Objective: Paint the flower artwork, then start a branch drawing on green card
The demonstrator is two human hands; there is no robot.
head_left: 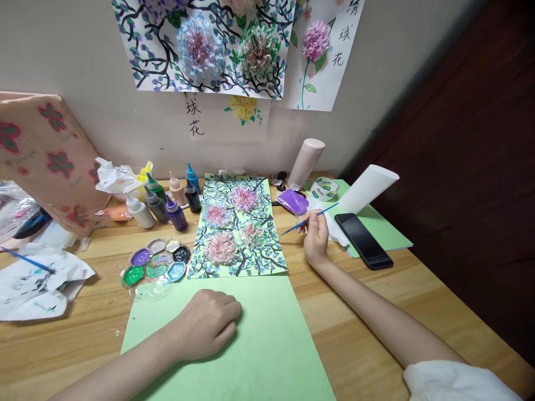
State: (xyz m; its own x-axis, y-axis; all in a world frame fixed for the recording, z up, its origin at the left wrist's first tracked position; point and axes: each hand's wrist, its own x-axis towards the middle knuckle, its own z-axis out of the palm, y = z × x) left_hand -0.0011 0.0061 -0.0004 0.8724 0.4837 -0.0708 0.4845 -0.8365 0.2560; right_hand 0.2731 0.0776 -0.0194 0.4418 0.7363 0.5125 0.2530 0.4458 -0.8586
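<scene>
My right hand (316, 238) pinches a thin blue paintbrush (328, 209), its tip pointing left near the right edge of a painted sheet (261, 262). That sheet carries dark branches, small blue and purple leaves and several fluffy pink-and-purple paper flowers (221, 248). My left hand (209, 323) lies curled into a loose fist on a large light green sheet (267, 340), just below the painting; nothing shows in it. Left of the painting sits a clear paint palette (156, 266) with purple, green, black, blue and pale paints in its wells.
Several paint bottles (176, 214) stand behind the palette. A stained tissue (37, 289) with another blue brush (27, 259) lies far left, before a flowered box (54, 161). At right are a phone (363, 242), a tape roll (325, 189), a white cylinder (368, 189) and a purple packet (292, 201).
</scene>
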